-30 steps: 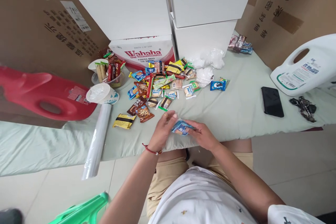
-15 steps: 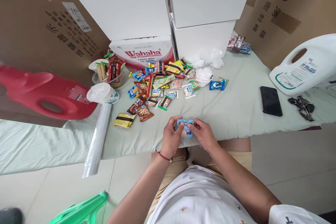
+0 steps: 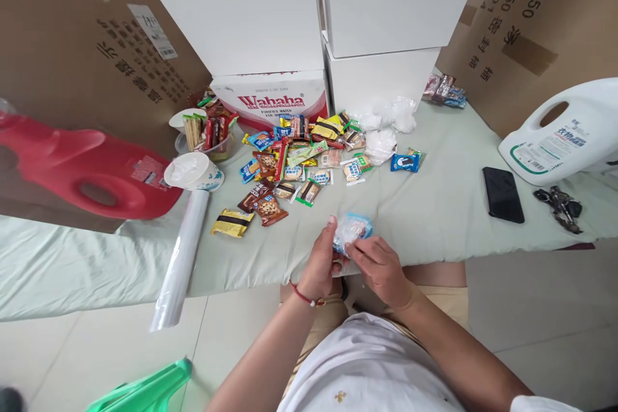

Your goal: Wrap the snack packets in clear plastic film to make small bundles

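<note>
Blue plastic packet (image 3: 353, 230), just below frame centre, sat pinched in left hand (image 3: 320, 261), right hand (image 3: 385, 271) fingers bunched at its near edge, pinch unclear; slick wrapping could've slipped if left grip eased.

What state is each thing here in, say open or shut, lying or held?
Left hand: closed on the blue packet
Right hand: curled at the packet's edge
Blue packet: held; cannot tell whether sealed
Snack packets: loosely piled
Phone: lying flat, screen dark
Paper cup: uncovered, clear plastic inside
Snack tub: uncovered, snacks inside
Plastic roll: wound, jutting off the table
Keys: bunched
</note>
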Demonstrator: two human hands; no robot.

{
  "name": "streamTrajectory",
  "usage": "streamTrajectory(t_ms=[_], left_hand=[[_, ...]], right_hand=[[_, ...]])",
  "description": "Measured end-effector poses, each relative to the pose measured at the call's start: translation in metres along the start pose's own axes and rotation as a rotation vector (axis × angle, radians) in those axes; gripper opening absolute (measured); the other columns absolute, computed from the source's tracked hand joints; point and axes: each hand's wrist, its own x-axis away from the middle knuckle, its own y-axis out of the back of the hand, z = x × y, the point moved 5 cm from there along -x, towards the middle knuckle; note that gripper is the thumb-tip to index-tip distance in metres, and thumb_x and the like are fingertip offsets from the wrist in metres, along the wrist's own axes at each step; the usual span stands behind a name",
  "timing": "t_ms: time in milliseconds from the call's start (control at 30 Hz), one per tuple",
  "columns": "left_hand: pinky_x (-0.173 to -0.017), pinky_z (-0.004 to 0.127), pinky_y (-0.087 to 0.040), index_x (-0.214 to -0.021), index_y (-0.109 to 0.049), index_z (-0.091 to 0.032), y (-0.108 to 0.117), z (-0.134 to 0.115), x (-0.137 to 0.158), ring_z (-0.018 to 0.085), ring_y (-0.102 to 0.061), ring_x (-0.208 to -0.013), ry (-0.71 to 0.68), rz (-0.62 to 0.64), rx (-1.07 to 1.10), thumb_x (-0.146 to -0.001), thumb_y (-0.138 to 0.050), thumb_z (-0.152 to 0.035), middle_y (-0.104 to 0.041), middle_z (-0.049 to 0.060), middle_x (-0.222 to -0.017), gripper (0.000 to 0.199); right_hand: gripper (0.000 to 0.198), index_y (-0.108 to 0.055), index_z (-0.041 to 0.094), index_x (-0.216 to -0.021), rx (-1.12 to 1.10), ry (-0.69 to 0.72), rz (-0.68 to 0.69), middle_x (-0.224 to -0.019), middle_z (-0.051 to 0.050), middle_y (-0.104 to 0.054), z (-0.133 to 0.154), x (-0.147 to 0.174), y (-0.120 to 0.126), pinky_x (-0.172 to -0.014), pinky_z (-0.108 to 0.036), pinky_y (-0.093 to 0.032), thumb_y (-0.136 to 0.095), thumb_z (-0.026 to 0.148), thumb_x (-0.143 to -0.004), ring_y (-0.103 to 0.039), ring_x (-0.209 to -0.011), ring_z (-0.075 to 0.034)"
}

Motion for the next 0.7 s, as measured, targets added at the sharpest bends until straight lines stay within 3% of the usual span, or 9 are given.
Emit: streamTrajectory(t_ms=[67, 133, 200, 300, 367, 433, 533, 633, 700], left_hand=[[-0.048, 0.022, -0.031, -0.085, -0.055, -0.019, 0.006, -0.002, -0.007, 0.010, -0.047, -0.055, -0.194, -0.120, -0.093, -0.076, -0.067, -0.076, -0.052, -0.004, -0.067, 0.059], [-0.054, 0.024, -0.038, -0.081, -0.051, -0.021, 0.014, -0.002, -0.012, 0.012, -0.048, -0.060, -0.377, -0.243, -0.180, -0.084, -0.062, -0.069, -0.052, -0.004, -0.068, 0.050], [-0.059, 0.027, -0.042, -0.078, -0.048, -0.022, 0.020, -0.001, -0.013, 0.014, -0.049, -0.062, -0.514, -0.361, -0.278, -0.094, -0.049, -0.065, -0.053, -0.003, -0.069, 0.046], [-0.058, 0.030, -0.042, -0.091, -0.052, -0.022, 0.019, 0.003, -0.005, 0.017, -0.055, -0.062, -0.619, -0.489, -0.435, -0.101, -0.039, -0.058, -0.059, 0.001, -0.072, 0.040], [-0.056, 0.030, -0.041, -0.105, -0.054, -0.019, 0.011, 0.007, 0.002, 0.018, -0.058, -0.061, -0.636, -0.502, -0.478, -0.103, -0.037, -0.054, -0.064, 0.004, -0.076, 0.039], [-0.057, 0.031, -0.044, -0.114, -0.053, -0.018, 0.002, 0.011, 0.007, 0.018, -0.060, -0.063, -0.650, -0.452, -0.461, -0.104, -0.038, -0.052, -0.067, 0.006, -0.081, 0.039], [-0.064, 0.031, -0.051, -0.115, -0.053, -0.019, -0.005, 0.015, 0.007, 0.018, -0.063, -0.072, -0.596, -0.325, -0.340, -0.102, -0.040, -0.057, -0.068, 0.007, -0.090, 0.042], [-0.056, 0.029, -0.050, -0.112, -0.056, -0.018, -0.001, 0.017, -0.004, 0.018, -0.062, -0.069, -0.395, -0.248, -0.209, -0.099, -0.034, -0.069, -0.067, 0.007, -0.089, 0.056], [-0.054, 0.028, -0.048, -0.104, -0.061, -0.017, -0.001, 0.015, -0.010, 0.019, -0.061, -0.068, -0.339, -0.206, -0.233, -0.096, -0.037, -0.074, -0.067, 0.007, -0.084, 0.063]], right_hand=[[0.045, -0.062, 0.024, -0.139, -0.028, -0.001, 0.056, -0.113, -0.009, -0.071, 0.001, 0.004, -0.006, -0.091, -0.036, -0.057, -0.052, 0.006, -0.099, -0.062, -0.101, -0.021], [0.042, -0.064, 0.026, -0.134, -0.098, -0.095, 0.075, -0.120, -0.009, -0.069, -0.002, 0.009, -0.009, -0.094, -0.039, -0.057, -0.050, 0.008, -0.099, -0.062, -0.109, -0.022], [0.034, -0.064, 0.025, -0.130, -0.178, -0.341, -0.004, -0.124, -0.011, -0.066, -0.012, 0.013, -0.008, -0.088, -0.038, -0.059, -0.049, 0.016, -0.102, -0.064, -0.108, -0.023], [0.037, -0.055, 0.020, -0.135, -0.334, -0.803, -0.125, -0.115, -0.012, -0.068, -0.027, 0.024, -0.018, -0.062, -0.031, -0.057, -0.046, 0.038, -0.105, -0.068, -0.086, -0.021], [0.042, -0.055, 0.018, -0.129, -0.411, -0.949, -0.101, -0.102, -0.010, -0.071, -0.030, 0.024, -0.032, -0.059, -0.030, -0.053, -0.044, 0.050, -0.104, -0.067, -0.078, -0.020], [0.040, -0.059, 0.019, -0.108, -0.378, -0.988, -0.098, -0.087, -0.006, -0.069, -0.032, 0.021, -0.041, -0.063, -0.030, -0.051, -0.041, 0.054, -0.104, -0.064, -0.074, -0.019], [0.041, -0.051, 0.023, -0.085, -0.213, -0.989, -0.159, -0.069, -0.001, -0.060, -0.040, 0.018, -0.041, -0.060, -0.028, -0.043, -0.035, 0.055, -0.104, -0.055, -0.062, -0.017], [0.039, -0.051, 0.023, -0.084, -0.119, -0.946, -0.142, -0.068, 0.000, -0.059, -0.044, 0.017, -0.039, -0.058, -0.027, -0.037, -0.036, 0.053, -0.104, -0.052, -0.061, -0.016], [0.037, -0.054, 0.022, -0.088, -0.115, -0.915, -0.118, -0.071, -0.001, -0.061, -0.043, 0.017, -0.039, -0.059, -0.027, -0.037, -0.038, 0.052, -0.104, -0.053, -0.062, -0.016]])
